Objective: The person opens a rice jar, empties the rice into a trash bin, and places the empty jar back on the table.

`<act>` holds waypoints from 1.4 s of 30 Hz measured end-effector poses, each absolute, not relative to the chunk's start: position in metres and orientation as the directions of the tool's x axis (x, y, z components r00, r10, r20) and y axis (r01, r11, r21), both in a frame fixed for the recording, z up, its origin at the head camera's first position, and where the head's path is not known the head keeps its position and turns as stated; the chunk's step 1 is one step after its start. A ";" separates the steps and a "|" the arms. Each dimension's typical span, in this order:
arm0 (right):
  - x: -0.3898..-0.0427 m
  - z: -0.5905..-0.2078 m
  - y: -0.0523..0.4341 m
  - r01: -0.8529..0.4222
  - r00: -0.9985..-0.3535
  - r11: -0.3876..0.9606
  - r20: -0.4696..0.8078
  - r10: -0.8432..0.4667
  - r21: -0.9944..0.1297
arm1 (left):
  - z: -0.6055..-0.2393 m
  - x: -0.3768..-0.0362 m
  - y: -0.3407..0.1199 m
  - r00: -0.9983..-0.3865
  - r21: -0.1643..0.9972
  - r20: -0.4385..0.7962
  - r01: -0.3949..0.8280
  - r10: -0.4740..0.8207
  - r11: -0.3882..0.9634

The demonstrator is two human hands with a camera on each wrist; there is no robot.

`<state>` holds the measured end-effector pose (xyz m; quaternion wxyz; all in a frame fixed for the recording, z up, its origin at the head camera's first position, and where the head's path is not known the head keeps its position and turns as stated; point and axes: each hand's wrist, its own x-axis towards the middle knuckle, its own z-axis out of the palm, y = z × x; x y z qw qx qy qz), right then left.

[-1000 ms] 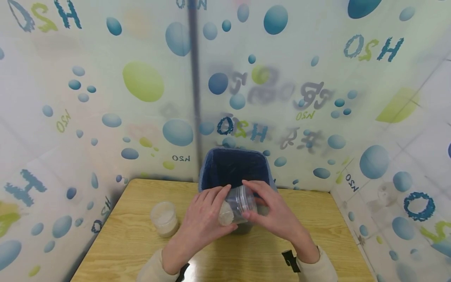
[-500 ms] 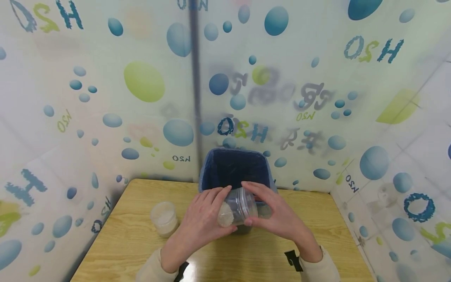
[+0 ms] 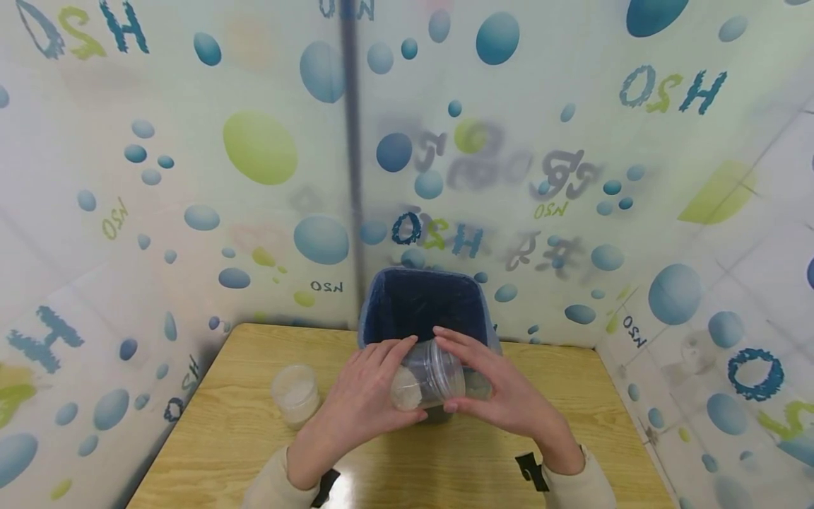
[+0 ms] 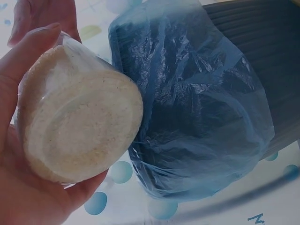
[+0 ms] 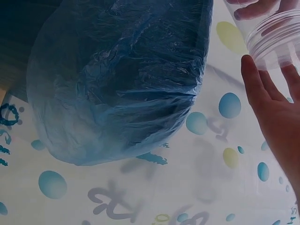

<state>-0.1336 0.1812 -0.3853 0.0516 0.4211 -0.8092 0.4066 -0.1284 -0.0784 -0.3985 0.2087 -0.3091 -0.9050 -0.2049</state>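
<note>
In the head view a clear plastic jar [image 3: 422,378] lies on its side in the air in front of a bin. My left hand [image 3: 365,392] grips its base end, where pale grainy contents [image 4: 89,126] show through in the left wrist view. At the ridged end, my right hand [image 3: 502,389] holds the jar between thumb and fingers. The right wrist view shows that clear ridged end [image 5: 276,37] with fingers around it. Whether the ridged part is a lid or the jar's neck, I cannot tell.
Behind the hands stands a dark bin [image 3: 426,304] lined with a blue plastic bag [image 4: 187,108]. A second clear container [image 3: 297,396] with pale contents is on the wooden table [image 3: 254,452] at the left. Patterned curtains [image 3: 267,233] enclose the table.
My right hand has shifted slightly to the right, and its thumb and fingers have changed position at the jar's ridged end. The left hand and jar have moved a little left.
</note>
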 end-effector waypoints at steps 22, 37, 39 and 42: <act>-0.130 -0.386 0.173 -0.539 -0.828 0.414 0.372 -0.420 -0.733 | -0.406 -0.120 -0.067 -0.638 0.122 0.642 0.633 0.425 0.765; -0.127 -0.386 0.167 -0.512 -0.836 0.356 0.359 -0.415 -0.782 | -0.408 -0.120 -0.066 -0.667 0.133 0.628 0.600 0.401 0.789; -0.128 -0.387 0.168 -0.527 -0.822 0.325 0.372 -0.432 -0.786 | -0.408 -0.120 -0.067 -0.672 0.149 0.626 0.601 0.396 0.785; -0.130 -0.389 0.170 -0.536 -0.809 0.293 0.382 -0.446 -0.792 | -0.408 -0.120 -0.067 -0.674 0.168 0.628 0.606 0.389 0.778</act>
